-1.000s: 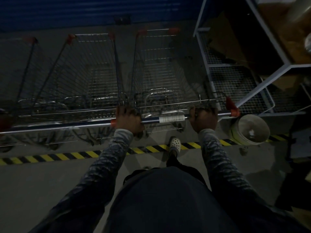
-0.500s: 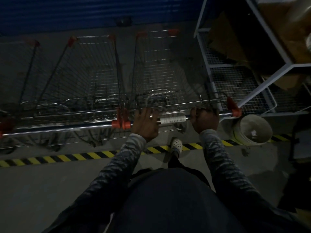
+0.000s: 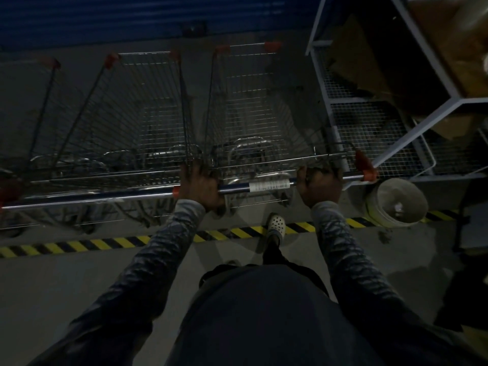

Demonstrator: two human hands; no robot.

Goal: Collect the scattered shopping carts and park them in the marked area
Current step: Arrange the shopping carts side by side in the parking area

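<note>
right-hand cart (image 3: 253,114): wire basket, beyond both hands; left hand (image 3: 202,186) and right hand (image 3: 320,187) each wrapped tight on its handle bar (image 3: 264,186); second cart (image 3: 137,114) just left of the left hand; striped floor tape (image 3: 105,243) below the grip; bucket (image 3: 396,200) right of the right hand

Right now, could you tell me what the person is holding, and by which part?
Both the left hand and the right hand grip the rightmost shopping cart by its handle bar, one near each end.
</note>
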